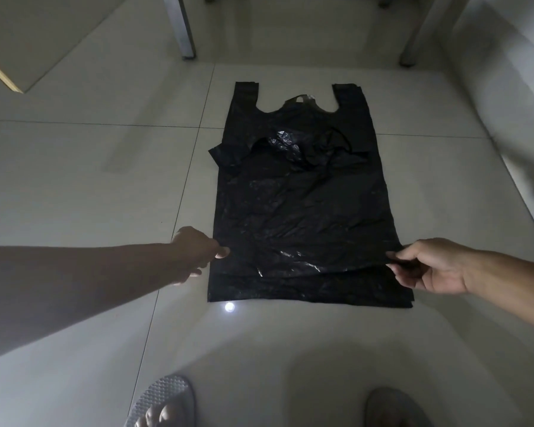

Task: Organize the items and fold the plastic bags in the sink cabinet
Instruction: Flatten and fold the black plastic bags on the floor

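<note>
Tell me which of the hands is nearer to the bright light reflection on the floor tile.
Left. The left hand pinches the black bag's left edge just above the reflection. The right hand grips the bag's opposite edge, across the bag from it.

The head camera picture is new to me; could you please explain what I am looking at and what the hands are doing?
There is no machine here: a person wears a camera on the head, looking down at their own arms. A large black plastic carrier bag lies flat on the pale tiled floor, handles away from the person. The left hand and right hand each pinch a side edge of it near its bottom end. Grey sandals show below, metal furniture legs above.
</note>
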`<state>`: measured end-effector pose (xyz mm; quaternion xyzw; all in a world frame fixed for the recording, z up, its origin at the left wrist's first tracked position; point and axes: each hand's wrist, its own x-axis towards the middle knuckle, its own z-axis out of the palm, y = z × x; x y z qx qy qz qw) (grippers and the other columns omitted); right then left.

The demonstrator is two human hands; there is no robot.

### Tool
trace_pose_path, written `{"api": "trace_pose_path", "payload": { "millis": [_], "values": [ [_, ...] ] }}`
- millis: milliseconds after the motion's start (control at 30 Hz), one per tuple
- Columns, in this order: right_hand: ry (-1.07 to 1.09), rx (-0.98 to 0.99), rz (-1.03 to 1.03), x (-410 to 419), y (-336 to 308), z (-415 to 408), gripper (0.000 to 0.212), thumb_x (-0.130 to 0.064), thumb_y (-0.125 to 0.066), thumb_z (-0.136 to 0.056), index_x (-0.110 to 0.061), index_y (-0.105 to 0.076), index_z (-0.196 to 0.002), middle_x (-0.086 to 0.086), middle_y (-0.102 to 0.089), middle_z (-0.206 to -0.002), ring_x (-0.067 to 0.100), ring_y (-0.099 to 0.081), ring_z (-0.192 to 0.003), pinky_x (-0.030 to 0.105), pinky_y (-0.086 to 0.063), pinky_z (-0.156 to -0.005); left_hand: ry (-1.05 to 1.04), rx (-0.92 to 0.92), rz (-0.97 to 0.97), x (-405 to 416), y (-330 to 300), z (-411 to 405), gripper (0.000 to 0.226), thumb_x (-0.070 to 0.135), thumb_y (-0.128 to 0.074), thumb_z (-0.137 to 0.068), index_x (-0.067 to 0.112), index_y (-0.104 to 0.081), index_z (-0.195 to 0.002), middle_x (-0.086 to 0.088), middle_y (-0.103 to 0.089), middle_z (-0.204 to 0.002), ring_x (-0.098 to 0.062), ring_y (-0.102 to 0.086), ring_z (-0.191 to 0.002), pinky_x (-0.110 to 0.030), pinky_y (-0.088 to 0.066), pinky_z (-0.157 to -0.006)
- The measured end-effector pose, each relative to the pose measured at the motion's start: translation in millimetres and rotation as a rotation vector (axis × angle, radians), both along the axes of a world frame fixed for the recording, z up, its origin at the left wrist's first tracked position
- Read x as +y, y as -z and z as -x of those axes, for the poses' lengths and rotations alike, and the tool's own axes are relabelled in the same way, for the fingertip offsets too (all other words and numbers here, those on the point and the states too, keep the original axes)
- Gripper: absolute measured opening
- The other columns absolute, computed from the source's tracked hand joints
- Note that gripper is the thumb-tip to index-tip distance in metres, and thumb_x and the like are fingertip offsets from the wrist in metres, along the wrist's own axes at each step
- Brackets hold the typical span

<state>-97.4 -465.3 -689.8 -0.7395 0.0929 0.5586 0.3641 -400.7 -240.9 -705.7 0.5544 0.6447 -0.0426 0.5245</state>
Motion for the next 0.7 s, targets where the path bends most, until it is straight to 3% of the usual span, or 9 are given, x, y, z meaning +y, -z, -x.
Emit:
{"api": "trace_pose_path", "payload": {
  "millis": [100, 167, 200, 300, 433, 500, 600, 700],
  "values": [
    [-0.006, 0.008, 0.006, -0.6, -1.4, -0.3, 0.013, 0.003, -0.053, -0.093, -0.001, -0.064, -0.086, 0.013, -0.063, -0.062, 0.016, -0.06, -0.05, 0.026, -0.054, -0.043, -0.012, -0.057, 0.069, -5.4, -5.3, -4.3, 0.021, 0.01, -0.076, -0.08, -0.001, -0.063, -0.093, -0.014, -0.056, -0.08, -0.022, -0.054, -0.065, -0.028, -0.05, -0.057],
    [-0.048, -0.013, 0.017, 0.3, -2.3, 0.0, 0.002, -0.001, -0.063, -0.089, -0.003, -0.063, -0.089, 0.012, -0.061, -0.068, 0.017, -0.058, -0.057, 0.027, -0.055, -0.044, -0.038, -0.09, 0.072, -6.6, -6.4, -5.9, 0.019, 0.007, -0.076, -0.079, 0.001, -0.06, -0.086, -0.015, -0.057, -0.081, -0.024, -0.055, -0.067, -0.029, -0.052, -0.057],
    [-0.068, -0.026, 0.012, 0.0, -1.3, -0.9, 0.009, -0.003, -0.068, -0.085, -0.004, -0.062, -0.092, 0.012, -0.06, -0.076, 0.018, -0.058, -0.061, 0.027, -0.055, -0.046, -0.067, -0.11, 0.082, -7.0, -6.4, -6.5, 0.018, 0.006, -0.076, -0.08, 0.0, -0.06, -0.085, -0.016, -0.059, -0.083, -0.024, -0.058, -0.067, -0.03, -0.054, -0.058],
    [-0.086, -0.033, -0.023, -0.6, 1.4, -3.3, 0.02, -0.008, -0.074, -0.082, -0.005, -0.063, -0.099, 0.011, -0.062, -0.089, 0.02, -0.063, -0.067, 0.027, -0.056, -0.049, -0.2, -0.223, 0.148, -6.8, -7.2, -9.0, 0.014, -0.002, -0.069, -0.083, -0.005, -0.061, -0.093, -0.019, -0.06, -0.091, -0.026, -0.062, -0.069, -0.031, -0.056, -0.053],
    [-0.107, -0.036, -0.073, -0.1, 3.2, -4.3, 0.017, -0.009, -0.071, -0.084, -0.006, -0.065, -0.099, 0.009, -0.067, -0.086, 0.016, -0.068, -0.061, 0.025, -0.055, -0.048, -0.211, -0.296, 0.204, -3.3, -8.1, -10.5, 0.031, -0.003, -0.072, -0.079, -0.009, -0.062, -0.108, -0.019, -0.064, -0.098, -0.025, -0.063, -0.075, -0.026, -0.051, -0.049],
    [-0.097, -0.054, -0.085, -0.6, 4.2, -5.5, 0.014, -0.01, -0.071, -0.084, -0.009, -0.064, -0.096, 0.008, -0.068, -0.084, 0.015, -0.068, -0.06, 0.024, -0.055, -0.049, -0.207, -0.285, 0.211, -0.6, -7.6, -10.8, 0.029, -0.002, -0.073, -0.078, -0.008, -0.063, -0.105, -0.019, -0.065, -0.095, -0.023, -0.063, -0.068, -0.023, -0.05, -0.045],
    [-0.102, -0.095, -0.065, -1.9, 4.8, -7.2, 0.004, -0.015, -0.066, -0.09, -0.011, -0.063, -0.091, 0.006, -0.071, -0.074, 0.012, -0.066, -0.054, 0.027, -0.054, -0.056, -0.237, -0.244, 0.145, 3.7, -5.6, -11.8, 0.011, 0.0, -0.071, -0.082, -0.002, -0.06, -0.082, -0.014, -0.058, -0.072, -0.016, -0.055, -0.044, -0.02, -0.045, -0.039],
    [-0.131, -0.155, -0.015, -2.0, 5.5, -7.1, 0.014, -0.022, -0.067, -0.091, -0.009, -0.065, -0.086, 0.003, -0.068, -0.061, 0.009, -0.06, -0.046, 0.027, -0.048, -0.053, -0.283, -0.225, 0.072, 3.1, -5.0, -15.1, 0.015, 0.002, -0.068, -0.086, -0.001, -0.056, -0.078, -0.011, -0.054, -0.062, -0.01, -0.047, -0.03, -0.017, -0.039, -0.034]
  ]
}}
